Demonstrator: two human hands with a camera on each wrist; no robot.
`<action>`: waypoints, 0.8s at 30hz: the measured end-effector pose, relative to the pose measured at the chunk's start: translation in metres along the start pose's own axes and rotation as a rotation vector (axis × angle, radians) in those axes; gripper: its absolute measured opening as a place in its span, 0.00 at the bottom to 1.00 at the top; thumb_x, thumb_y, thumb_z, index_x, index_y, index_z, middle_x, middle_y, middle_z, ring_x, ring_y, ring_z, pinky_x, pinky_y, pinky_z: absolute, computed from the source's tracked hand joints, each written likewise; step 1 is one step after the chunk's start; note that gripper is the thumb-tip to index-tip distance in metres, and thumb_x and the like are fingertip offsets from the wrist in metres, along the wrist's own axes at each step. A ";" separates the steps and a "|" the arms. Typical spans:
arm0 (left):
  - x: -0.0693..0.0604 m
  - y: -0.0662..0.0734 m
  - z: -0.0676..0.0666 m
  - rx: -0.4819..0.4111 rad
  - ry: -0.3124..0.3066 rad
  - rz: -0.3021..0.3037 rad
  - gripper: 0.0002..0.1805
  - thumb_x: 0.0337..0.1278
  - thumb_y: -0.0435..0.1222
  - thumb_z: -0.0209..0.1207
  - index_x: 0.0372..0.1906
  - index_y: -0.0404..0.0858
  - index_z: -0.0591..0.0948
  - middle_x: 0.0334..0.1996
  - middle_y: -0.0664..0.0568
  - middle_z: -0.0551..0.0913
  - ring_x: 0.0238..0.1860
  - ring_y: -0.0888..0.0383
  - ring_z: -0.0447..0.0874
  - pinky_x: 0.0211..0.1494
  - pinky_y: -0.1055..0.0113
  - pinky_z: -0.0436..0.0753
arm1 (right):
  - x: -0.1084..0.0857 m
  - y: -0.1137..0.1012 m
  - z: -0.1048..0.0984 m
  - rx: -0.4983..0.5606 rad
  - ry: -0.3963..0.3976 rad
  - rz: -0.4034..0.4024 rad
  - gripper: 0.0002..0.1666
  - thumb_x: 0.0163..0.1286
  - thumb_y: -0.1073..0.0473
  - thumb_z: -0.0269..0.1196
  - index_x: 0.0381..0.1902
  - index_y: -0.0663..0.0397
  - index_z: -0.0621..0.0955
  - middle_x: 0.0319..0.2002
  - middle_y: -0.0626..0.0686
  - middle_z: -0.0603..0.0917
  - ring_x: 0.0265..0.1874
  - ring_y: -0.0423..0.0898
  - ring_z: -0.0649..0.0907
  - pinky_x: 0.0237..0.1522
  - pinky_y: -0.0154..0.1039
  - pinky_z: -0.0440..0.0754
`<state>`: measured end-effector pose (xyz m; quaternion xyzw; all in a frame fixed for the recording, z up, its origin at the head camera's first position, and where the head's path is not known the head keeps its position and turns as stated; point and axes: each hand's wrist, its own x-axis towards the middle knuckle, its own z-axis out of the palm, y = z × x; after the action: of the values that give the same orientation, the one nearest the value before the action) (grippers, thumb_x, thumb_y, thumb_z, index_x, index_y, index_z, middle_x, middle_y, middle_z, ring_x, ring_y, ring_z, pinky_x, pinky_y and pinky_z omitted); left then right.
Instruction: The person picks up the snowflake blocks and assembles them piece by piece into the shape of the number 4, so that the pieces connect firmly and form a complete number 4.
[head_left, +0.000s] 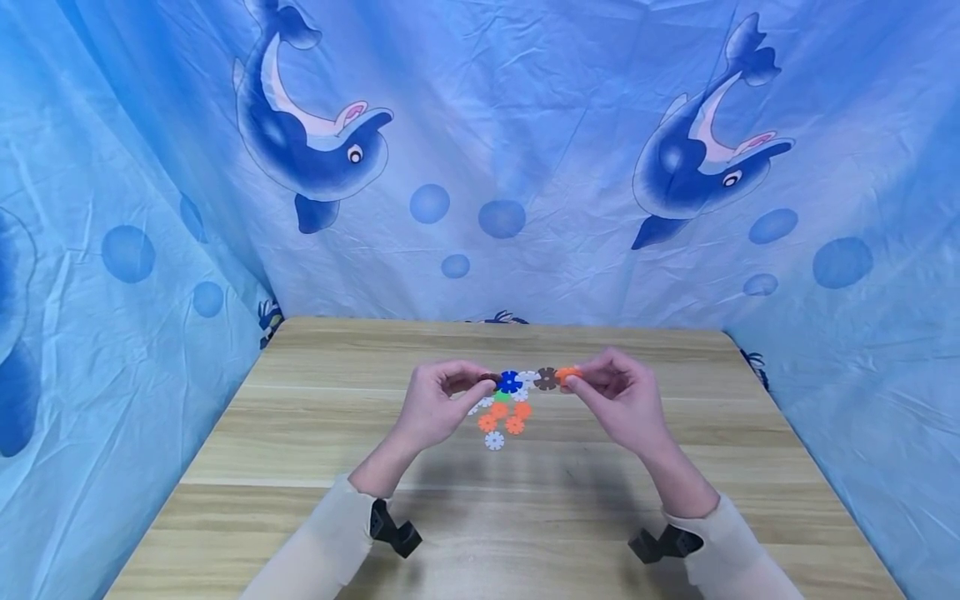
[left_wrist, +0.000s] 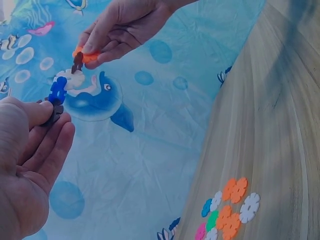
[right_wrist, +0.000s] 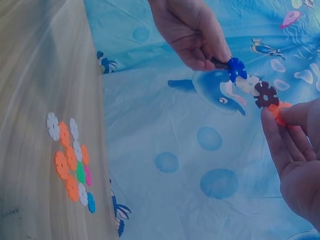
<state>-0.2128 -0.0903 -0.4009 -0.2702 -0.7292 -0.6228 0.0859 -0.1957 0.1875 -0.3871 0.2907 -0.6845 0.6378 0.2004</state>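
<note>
A row of joined snowflake discs hangs in the air between my two hands, above the table. In the head view my left hand pinches the dark brown disc at the left end. Beside it come a blue disc, a white disc and a second brown disc. My right hand pinches the orange disc at the right end between thumb and fingers. In the right wrist view the brown disc faces the camera, slotted into the orange disc.
Loose discs lie on the wooden table below the hands: several orange discs, white discs, a green disc, a pink disc and a teal disc. A blue dolphin-print curtain surrounds the table.
</note>
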 end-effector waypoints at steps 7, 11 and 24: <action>-0.002 0.001 0.002 0.026 -0.004 0.009 0.05 0.65 0.30 0.71 0.44 0.35 0.91 0.41 0.43 0.94 0.41 0.57 0.95 0.54 0.58 0.92 | -0.001 -0.001 0.000 -0.108 0.006 -0.015 0.12 0.60 0.85 0.68 0.36 0.69 0.83 0.34 0.43 0.92 0.32 0.34 0.92 0.15 0.30 0.76; -0.002 0.003 0.003 -0.001 0.003 0.012 0.06 0.65 0.28 0.70 0.46 0.34 0.90 0.42 0.42 0.93 0.42 0.58 0.94 0.55 0.62 0.92 | 0.000 -0.001 0.001 -0.091 0.006 -0.023 0.12 0.61 0.85 0.67 0.38 0.70 0.83 0.35 0.43 0.93 0.33 0.35 0.93 0.14 0.29 0.75; 0.003 0.008 0.015 -0.034 -0.085 0.077 0.17 0.59 0.28 0.74 0.54 0.37 0.87 0.49 0.45 0.90 0.44 0.59 0.91 0.50 0.59 0.93 | -0.001 0.004 0.012 0.039 -0.018 -0.032 0.11 0.62 0.87 0.64 0.41 0.77 0.80 0.39 0.43 0.91 0.39 0.37 0.93 0.38 0.34 0.92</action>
<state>-0.2080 -0.0748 -0.3958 -0.3258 -0.7104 -0.6195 0.0742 -0.1962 0.1760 -0.3925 0.3112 -0.6688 0.6453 0.1986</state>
